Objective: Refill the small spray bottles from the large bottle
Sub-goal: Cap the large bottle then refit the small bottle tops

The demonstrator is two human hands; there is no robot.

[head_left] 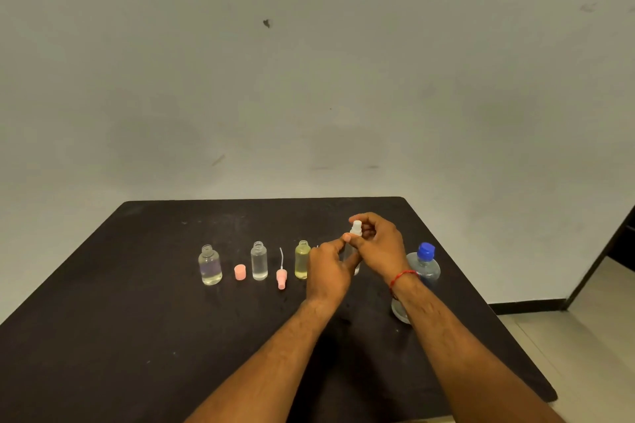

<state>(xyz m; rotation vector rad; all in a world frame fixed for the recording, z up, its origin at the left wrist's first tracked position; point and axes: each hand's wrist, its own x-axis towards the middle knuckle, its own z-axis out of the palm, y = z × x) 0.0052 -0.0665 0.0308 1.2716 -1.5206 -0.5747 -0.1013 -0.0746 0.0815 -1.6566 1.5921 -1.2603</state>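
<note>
Both hands are meeting above the middle-right of the black counter (137, 302), forearms reaching in from the lower edge. The left hand (328, 273) is wrapping around the body of a small clear spray bottle (356, 268), thumb pointing up toward its neck, so most of the bottle is hiding behind the fingers. The right hand (378, 245), with a red thread bracelet (402, 276) at the wrist, is pinching the white spray top (356, 227) on that bottle between thumb and fingertips. To the left, three small open bottles are standing in a row: a round clear bottle (210, 265), a straight clear bottle (259, 261) and a yellowish bottle (302, 260) just beside the left hand. A pink cap (240, 272) is sitting between the first two, and a pink sprayer with its thin tube (281, 276) is lying between the second and third. The large bottle (424, 264) with a blue cap is partly hiding behind the right wrist. No label or writing is showing legibly on any bottle.
</note>
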